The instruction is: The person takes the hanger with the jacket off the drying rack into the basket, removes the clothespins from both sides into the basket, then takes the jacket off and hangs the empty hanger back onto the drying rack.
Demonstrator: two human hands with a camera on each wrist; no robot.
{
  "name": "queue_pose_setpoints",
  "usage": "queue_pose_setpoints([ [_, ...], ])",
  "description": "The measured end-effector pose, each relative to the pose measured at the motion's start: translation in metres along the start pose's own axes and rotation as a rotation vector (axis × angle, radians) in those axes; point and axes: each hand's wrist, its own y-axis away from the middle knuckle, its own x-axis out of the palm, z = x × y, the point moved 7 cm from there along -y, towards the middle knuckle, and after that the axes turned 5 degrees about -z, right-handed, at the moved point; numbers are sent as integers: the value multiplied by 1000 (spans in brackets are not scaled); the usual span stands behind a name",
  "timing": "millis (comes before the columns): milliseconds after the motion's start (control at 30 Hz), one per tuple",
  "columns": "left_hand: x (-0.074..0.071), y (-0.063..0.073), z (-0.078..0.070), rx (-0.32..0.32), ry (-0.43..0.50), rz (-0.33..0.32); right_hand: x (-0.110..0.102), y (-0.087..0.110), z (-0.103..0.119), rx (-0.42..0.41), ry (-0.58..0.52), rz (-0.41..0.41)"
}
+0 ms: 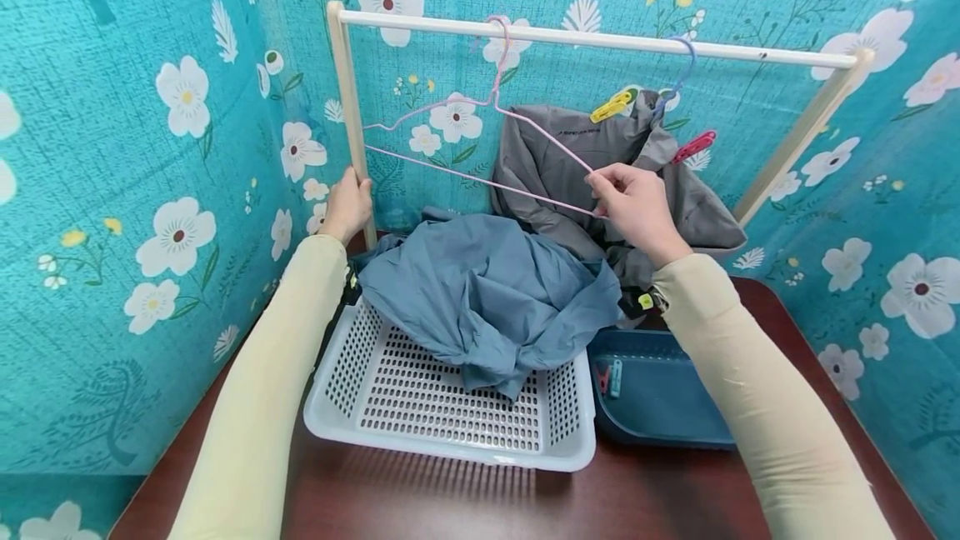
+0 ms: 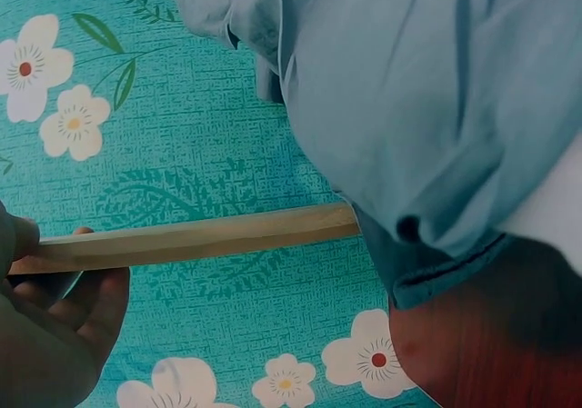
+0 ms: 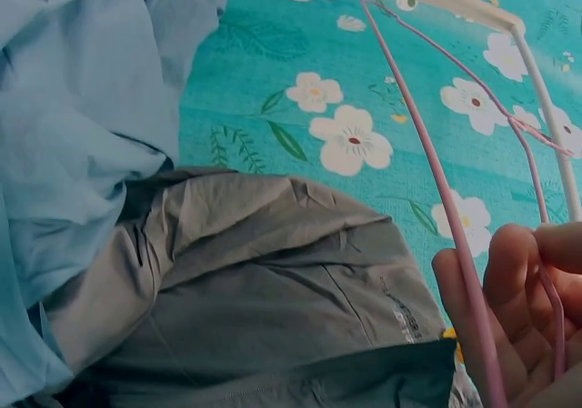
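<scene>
A pink wire hanger (image 1: 547,137) hangs by its hook from the white rail (image 1: 450,27). My right hand (image 1: 633,202) pinches the hanger's right corner; in the right wrist view the fingers (image 3: 509,276) are curled about its wire. My left hand (image 1: 348,205) grips the rack's left wooden post (image 1: 347,98), and the left wrist view shows thumb and fingers around that post (image 2: 227,233). Below the hanger, a blue-grey garment (image 1: 487,282) lies bunched in the white perforated basket (image 1: 450,457).
Right of the pink hanger, a grey garment (image 1: 555,148) hangs on a blue hanger (image 1: 686,65) with a yellow clothespin (image 1: 611,107) and a red clothespin (image 1: 695,147). A dark blue tray (image 1: 667,398) holds small clothespins. Floral cloth (image 1: 180,240) surrounds the brown table (image 1: 390,502).
</scene>
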Motion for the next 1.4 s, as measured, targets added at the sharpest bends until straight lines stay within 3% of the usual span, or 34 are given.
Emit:
queue_pose_setpoints([
  [133,1,0,-1,-4,-7,4,10,0,-1,10,-22,40],
  [300,2,-1,-1,0,6,5,25,1,1,26,-155,139],
  [533,1,0,0,12,0,-5,47,2,13,-14,-286,250],
  [1000,2,1,-1,23,-8,-12,80,1,38,-33,-340,321],
  [1400,0,3,-2,12,22,-17,100,-8,50,4,-383,412],
])
